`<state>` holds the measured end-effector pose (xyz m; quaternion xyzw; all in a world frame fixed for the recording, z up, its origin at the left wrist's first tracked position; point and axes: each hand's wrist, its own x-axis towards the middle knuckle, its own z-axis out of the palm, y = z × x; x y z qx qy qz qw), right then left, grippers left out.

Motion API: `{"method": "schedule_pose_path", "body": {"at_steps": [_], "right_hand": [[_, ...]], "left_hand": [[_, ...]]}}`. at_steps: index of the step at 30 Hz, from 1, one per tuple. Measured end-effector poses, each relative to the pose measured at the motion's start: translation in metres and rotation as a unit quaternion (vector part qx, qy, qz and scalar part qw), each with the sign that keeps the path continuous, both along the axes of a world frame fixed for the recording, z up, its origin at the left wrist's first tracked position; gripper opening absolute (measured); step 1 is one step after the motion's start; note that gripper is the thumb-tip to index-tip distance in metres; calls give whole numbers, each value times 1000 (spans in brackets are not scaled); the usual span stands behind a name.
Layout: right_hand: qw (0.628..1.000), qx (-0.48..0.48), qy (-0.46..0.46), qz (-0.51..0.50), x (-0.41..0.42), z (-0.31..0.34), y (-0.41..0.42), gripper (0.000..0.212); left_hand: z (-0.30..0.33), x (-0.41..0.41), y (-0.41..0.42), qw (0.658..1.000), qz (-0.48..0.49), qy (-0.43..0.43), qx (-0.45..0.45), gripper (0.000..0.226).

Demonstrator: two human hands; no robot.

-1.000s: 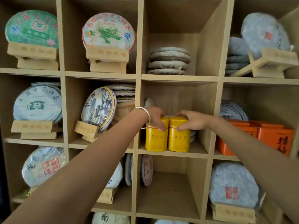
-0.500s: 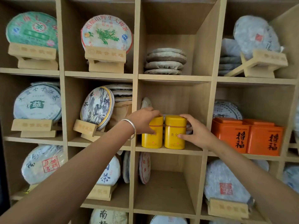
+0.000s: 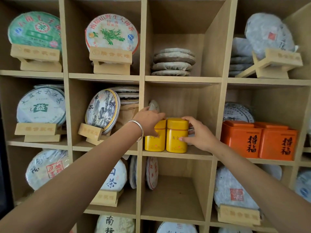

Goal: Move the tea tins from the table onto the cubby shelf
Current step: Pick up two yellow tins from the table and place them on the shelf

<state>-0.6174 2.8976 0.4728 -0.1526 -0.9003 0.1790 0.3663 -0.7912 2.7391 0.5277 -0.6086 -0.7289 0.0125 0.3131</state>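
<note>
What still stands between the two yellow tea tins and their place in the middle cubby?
Nothing visible. Both yellow rectangular metal tins already stand on the wooden cubby floor, the left hand and right hand on them.

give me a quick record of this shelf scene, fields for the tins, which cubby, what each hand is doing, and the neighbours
tins: two yellow tins, upright, side by side, touching
cubby: middle row, front edge
left hand: on left tin's top
right hand: gripping right tin's side
right neighbour: two orange tins
cubby above: stacked tea cakes
cubby below: one tea cake leaning on the left wall
</note>
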Motion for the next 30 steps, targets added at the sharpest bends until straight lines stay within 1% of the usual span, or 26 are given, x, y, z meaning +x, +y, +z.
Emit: {"method": "schedule_pose_path", "body": {"at_steps": [10, 20, 27, 30], "right_hand": [[1000, -9, 3, 16, 2, -1, 2, 74], [998, -36, 4, 42, 5, 2, -2, 72], [998, -50, -6, 35, 3, 0, -1, 72], [999, -41, -20, 22, 3, 0, -2, 74]], "left_hand": [[-2, -6, -1, 1000, -27, -6, 14, 77], [-2, -5, 0, 1000, -17, -5, 11, 75], [-2, 0, -2, 1000, -12, 10, 14, 75], [-3, 0, -4, 999, -22, 13, 25, 75]]}}
